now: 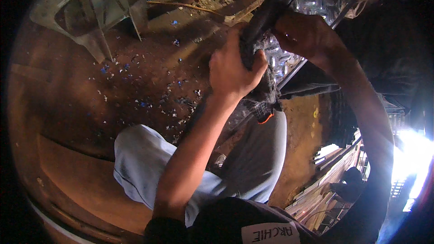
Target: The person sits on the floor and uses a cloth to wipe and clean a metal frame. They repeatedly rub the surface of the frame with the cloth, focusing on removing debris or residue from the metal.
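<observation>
Left hand (233, 70): fingers curled tight, pinching the dark cloth (262, 88) against the pole (271, 7).
Right hand (303, 34): fingers wrapped round the pole just above, steadying it.

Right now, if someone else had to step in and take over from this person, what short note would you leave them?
Left hand: shut on the dark checked cloth, pressing it around the dark pole.
Right hand: gripping the pole just beyond the cloth; what its fingers do is hidden.
The pole runs slanted over the person's knees. Earth floor below is strewn with small blue and white bits.
Done or left: cannot tell from this view.
</observation>
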Action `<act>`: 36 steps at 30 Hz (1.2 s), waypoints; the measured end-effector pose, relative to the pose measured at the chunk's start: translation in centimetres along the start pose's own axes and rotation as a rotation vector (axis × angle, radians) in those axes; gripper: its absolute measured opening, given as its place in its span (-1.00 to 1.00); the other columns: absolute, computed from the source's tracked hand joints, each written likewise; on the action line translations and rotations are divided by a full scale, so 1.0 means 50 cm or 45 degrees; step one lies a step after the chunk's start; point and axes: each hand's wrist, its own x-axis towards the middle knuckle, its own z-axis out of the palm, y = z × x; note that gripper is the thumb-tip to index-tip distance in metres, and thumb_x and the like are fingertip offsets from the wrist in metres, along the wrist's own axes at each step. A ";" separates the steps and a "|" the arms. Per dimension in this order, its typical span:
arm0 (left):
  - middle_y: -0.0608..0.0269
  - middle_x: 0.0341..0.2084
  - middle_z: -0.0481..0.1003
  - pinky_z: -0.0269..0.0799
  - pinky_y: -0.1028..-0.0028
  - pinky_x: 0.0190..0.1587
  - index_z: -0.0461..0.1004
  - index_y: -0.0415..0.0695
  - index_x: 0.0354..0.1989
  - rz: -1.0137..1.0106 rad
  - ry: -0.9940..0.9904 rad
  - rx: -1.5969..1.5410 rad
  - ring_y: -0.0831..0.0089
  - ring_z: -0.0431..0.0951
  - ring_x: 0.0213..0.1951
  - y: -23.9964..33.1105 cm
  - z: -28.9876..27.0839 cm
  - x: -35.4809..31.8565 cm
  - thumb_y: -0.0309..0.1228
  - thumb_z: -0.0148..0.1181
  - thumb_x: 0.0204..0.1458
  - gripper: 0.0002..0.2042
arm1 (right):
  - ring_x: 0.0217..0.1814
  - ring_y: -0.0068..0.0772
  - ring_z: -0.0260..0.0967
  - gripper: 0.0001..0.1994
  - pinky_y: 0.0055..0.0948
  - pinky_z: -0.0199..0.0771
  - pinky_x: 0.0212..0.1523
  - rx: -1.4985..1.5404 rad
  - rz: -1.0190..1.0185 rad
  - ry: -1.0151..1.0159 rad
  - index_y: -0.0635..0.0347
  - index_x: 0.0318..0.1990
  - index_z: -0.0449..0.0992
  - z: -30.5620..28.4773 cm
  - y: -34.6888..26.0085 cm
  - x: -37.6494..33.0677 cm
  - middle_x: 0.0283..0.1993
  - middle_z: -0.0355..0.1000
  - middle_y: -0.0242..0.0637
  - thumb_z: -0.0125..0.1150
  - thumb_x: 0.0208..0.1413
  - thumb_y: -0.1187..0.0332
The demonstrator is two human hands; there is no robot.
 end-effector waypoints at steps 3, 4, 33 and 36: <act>-0.15 -0.36 0.51 0.46 0.09 -0.26 0.28 -0.18 0.03 -0.007 -0.023 -0.038 -0.13 0.53 -0.31 -0.001 -0.003 0.003 -0.25 0.22 -0.16 -0.46 | -0.36 -0.22 0.42 -0.86 -0.30 0.46 -0.37 0.128 0.056 -0.036 0.20 -0.35 0.40 -0.011 0.005 0.000 -0.43 0.34 -0.23 0.24 -0.06 0.45; -0.15 -0.36 0.51 0.46 0.10 -0.25 0.29 -0.18 0.03 -0.035 -0.042 -0.044 -0.13 0.53 -0.31 0.000 -0.005 0.004 -0.26 0.22 -0.16 -0.47 | -0.37 -0.21 0.41 -0.86 -0.30 0.46 -0.37 0.145 0.069 -0.045 0.20 -0.35 0.40 -0.013 0.004 0.001 -0.44 0.34 -0.23 0.24 -0.06 0.44; -0.15 -0.40 0.51 0.46 0.03 -0.31 0.29 -0.18 0.01 -0.030 -0.014 0.020 -0.15 0.53 -0.36 -0.008 -0.003 -0.002 -0.17 0.21 -0.12 -0.47 | -0.47 -0.19 0.42 -0.87 -0.28 0.41 -0.49 0.355 -0.104 -0.123 0.19 -0.30 0.44 -0.029 0.042 0.024 -0.50 0.38 -0.20 0.23 0.02 0.39; -0.14 -0.42 0.51 0.46 0.04 -0.32 0.29 -0.17 0.01 0.016 0.001 0.046 -0.14 0.54 -0.37 -0.013 -0.002 0.000 -0.16 0.21 -0.11 -0.47 | -0.48 -0.21 0.42 -0.88 -0.30 0.41 -0.49 0.393 -0.006 -0.154 0.18 -0.31 0.43 -0.029 0.035 0.017 -0.49 0.39 -0.22 0.23 0.03 0.39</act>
